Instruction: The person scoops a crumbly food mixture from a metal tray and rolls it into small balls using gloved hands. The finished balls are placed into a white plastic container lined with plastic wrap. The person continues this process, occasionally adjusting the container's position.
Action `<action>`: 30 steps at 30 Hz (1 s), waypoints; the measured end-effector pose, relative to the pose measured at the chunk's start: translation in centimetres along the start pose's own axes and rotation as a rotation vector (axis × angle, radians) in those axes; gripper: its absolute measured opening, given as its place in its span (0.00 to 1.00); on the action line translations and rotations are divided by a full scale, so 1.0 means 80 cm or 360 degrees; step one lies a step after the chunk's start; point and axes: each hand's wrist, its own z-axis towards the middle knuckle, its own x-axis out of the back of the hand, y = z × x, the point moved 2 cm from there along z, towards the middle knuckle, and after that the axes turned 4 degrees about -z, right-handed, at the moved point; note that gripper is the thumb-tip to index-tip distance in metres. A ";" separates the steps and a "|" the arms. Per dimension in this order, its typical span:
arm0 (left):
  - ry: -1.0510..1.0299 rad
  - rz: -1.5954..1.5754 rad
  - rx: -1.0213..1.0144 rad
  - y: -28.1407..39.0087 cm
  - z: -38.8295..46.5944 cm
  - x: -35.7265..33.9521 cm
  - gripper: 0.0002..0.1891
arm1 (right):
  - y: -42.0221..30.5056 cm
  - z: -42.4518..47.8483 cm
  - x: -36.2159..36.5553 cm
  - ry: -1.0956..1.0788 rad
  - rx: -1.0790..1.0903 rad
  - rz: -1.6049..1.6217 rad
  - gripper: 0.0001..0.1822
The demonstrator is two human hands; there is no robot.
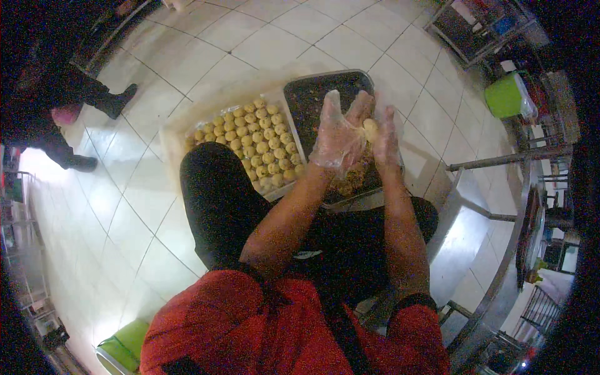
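Both my hands wear clear plastic gloves and are raised over a dark rectangular tray (300, 101). A pale round dough ball (370, 130) sits between them. It touches my right hand (387, 136), whose fingers point away from me. My left hand (338, 133) has its fingers spread, beside the ball. Dark crumbly matter covers the far part of the tray, and a yellowish crumbly heap (347, 183) lies at its near end. To the left, many similar dough balls (258, 137) stand in rows in a shallow, plastic-lined tray, partly hidden by my knee.
Another person (105, 96) in dark clothes is at the upper left on the tiled floor (154, 197). A green container (504, 96) stands at the right, another green object (123, 346) at the lower left. Metal frames and racks line the right side.
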 end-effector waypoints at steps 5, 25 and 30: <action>-0.0074 0.0243 -0.0083 -0.004 -0.007 -0.026 0.48 | -0.107 -0.025 -0.001 0.0069 -0.0772 0.1157 0.40; 0.0390 0.0925 -0.0825 0.131 0.058 -0.083 0.18 | -0.120 -0.014 0.086 0.0322 0.0176 0.0110 0.32; -0.0599 0.3727 -0.1177 0.317 0.125 -0.167 0.24 | -0.112 -0.012 0.106 0.0215 -0.0055 0.0444 0.36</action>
